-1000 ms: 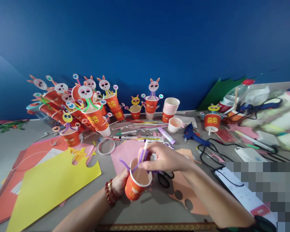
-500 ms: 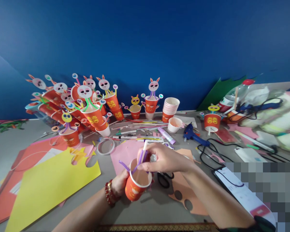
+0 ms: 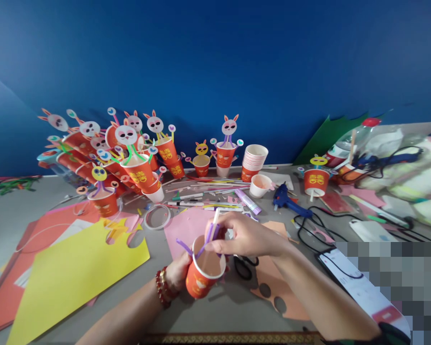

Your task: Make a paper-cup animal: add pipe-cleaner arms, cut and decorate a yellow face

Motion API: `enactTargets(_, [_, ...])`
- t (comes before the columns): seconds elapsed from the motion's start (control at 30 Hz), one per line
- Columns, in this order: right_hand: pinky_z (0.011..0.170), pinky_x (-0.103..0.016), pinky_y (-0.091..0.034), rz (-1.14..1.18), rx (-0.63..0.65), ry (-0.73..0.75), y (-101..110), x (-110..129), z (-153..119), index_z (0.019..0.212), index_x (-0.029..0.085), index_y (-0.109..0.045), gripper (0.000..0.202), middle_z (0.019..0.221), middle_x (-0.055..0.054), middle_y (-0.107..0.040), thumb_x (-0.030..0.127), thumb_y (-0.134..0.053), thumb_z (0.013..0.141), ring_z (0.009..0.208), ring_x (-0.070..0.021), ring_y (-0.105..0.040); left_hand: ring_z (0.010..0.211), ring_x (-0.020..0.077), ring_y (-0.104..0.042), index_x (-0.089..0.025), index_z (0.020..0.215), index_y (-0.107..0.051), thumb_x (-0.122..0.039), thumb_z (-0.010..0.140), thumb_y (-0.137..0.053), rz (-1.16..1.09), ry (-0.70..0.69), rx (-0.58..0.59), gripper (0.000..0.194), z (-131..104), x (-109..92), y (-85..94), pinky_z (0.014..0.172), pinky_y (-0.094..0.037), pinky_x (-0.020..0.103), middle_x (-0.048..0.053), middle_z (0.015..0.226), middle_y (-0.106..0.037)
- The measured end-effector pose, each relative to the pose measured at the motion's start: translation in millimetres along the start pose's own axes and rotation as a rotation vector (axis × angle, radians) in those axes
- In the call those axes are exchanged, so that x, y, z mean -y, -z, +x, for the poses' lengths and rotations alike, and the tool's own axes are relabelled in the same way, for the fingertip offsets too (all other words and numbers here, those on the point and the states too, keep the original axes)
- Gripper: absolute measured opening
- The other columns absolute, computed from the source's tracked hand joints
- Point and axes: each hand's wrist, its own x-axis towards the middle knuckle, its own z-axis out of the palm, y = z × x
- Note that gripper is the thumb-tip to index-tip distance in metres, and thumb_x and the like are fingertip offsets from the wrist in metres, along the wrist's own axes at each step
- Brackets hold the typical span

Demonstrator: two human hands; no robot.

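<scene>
Red paper cup (image 3: 200, 284), lower centre of frame, mouth up, long axis slanting from lower left to upper right; left hand (image 3: 178, 272) wrapped round its left side, right hand (image 3: 241, 235) pinching purple strips (image 3: 209, 234) and near-upright white stick (image 3: 216, 216), covering part of the rim. Around it: yellow sheet (image 3: 82, 268) lower left, pink sheet (image 3: 179, 229) behind, black scissors (image 3: 243, 268) just right.

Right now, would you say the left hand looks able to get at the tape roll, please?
Probably not freely: the left hand holds the red cup, though nothing seems to stand between that hand and the tape roll.
</scene>
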Motion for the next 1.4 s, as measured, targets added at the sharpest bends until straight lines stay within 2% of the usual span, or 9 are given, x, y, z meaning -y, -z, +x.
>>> enactTargets(0.27, [0.066, -0.025, -0.041, -0.028, -0.026, -0.023, 0.2, 0.7, -0.3, 0.090, 0.019, -0.070, 0.013, 0.081, 0.001, -0.067, 0.032, -0.069, 0.087, 0.072, -0.0142, -0.057, 0.104, 0.0322, -0.067, -0.008, 0.122, -0.066, -0.064, 0.078, -0.068, 0.019, 0.027, 0.061, 0.072, 2.7, -2.3, 1.0, 0.091, -0.050, 0.041, 0.017, 0.115, -0.070])
enactTargets(0.47, [0.067, -0.024, -0.042, -0.011, -0.011, -0.005, -0.1, 0.5, -0.2, 0.086, 0.019, -0.070, 0.008, 0.079, 0.002, -0.067, 0.027, -0.071, 0.085, 0.072, -0.0139, -0.059, 0.104, 0.0325, -0.067, -0.011, 0.124, -0.065, -0.060, 0.082, -0.066, 0.028, 0.032, 0.004, 0.065, -1.0, 1.0, 10.7, 0.091, -0.052, 0.045, 0.018, 0.115, -0.070])
enactTargets(0.6, [0.066, -0.024, -0.042, -0.037, -0.016, -0.021, -0.3, -1.2, -0.1, 0.086, 0.018, -0.070, 0.010, 0.079, 0.002, -0.067, 0.028, -0.071, 0.085, 0.073, -0.0141, -0.060, 0.107, 0.0358, -0.066, -0.011, 0.123, -0.065, -0.061, 0.076, -0.072, 0.022, 0.010, -0.029, 0.069, -2.1, 4.8, 12.6, 0.091, -0.051, 0.044, 0.015, 0.116, -0.070])
enactTargets(0.8, [0.064, -0.025, -0.042, -0.024, -0.018, -0.031, 0.1, 1.0, 0.3, 0.085, 0.017, -0.072, 0.010, 0.078, 0.000, -0.069, 0.027, -0.071, 0.084, 0.070, -0.0144, -0.060, 0.095, 0.0323, -0.069, -0.007, 0.121, -0.066, -0.067, 0.075, -0.069, 0.020, 0.011, -0.053, 0.076, -0.4, 8.4, 9.5, 0.083, -0.051, 0.042, 0.019, 0.110, -0.072])
enactTargets(1.0, [0.063, -0.024, -0.043, 0.006, -0.041, -0.035, -0.5, 1.6, 0.1, 0.087, 0.017, -0.073, 0.010, 0.080, -0.001, -0.070, 0.026, -0.071, 0.084, 0.071, -0.0149, -0.061, 0.096, 0.0322, -0.069, -0.007, 0.117, -0.068, -0.068, 0.069, -0.074, 0.014, 0.036, -0.044, 0.077, 2.5, 0.5, -0.8, 0.086, -0.050, 0.043, 0.019, 0.108, -0.072])
enactTargets(1.13, [0.063, -0.024, -0.043, 0.009, -0.056, -0.039, -0.8, 2.8, 0.0, 0.082, 0.017, -0.071, 0.009, 0.077, 0.000, -0.069, 0.025, -0.070, 0.083, 0.069, -0.0145, -0.061, 0.095, 0.0313, -0.069, -0.007, 0.115, -0.068, -0.068, 0.072, -0.072, 0.012, 0.065, -0.029, 0.075, 2.9, -5.3, -8.6, 0.086, -0.050, 0.042, 0.019, 0.108, -0.072])
enactTargets(1.27, [0.063, -0.023, -0.044, 0.124, -0.037, -0.033, 0.4, 3.1, -0.1, 0.080, 0.017, -0.068, 0.013, 0.073, 0.001, -0.067, 0.027, -0.067, 0.087, 0.068, -0.0138, -0.062, 0.095, 0.0296, -0.070, -0.008, 0.116, -0.069, -0.062, 0.076, -0.073, -0.037, 0.034, 0.001, 0.067, 2.8, -4.0, -6.0, 0.084, -0.052, 0.040, 0.018, 0.108, -0.073])
enactTargets(1.4, [0.063, -0.023, -0.045, 0.228, -0.088, -0.005, 2.3, 1.6, -0.4, 0.082, 0.017, -0.067, 0.014, 0.073, 0.002, -0.064, 0.029, -0.069, 0.087, 0.066, -0.0127, -0.059, 0.095, 0.0308, -0.070, -0.009, 0.120, -0.067, -0.062, 0.074, -0.074, -0.064, 0.006, 0.004, 0.071, 4.1, -0.6, -3.2, 0.083, -0.053, 0.042, 0.018, 0.109, -0.072])
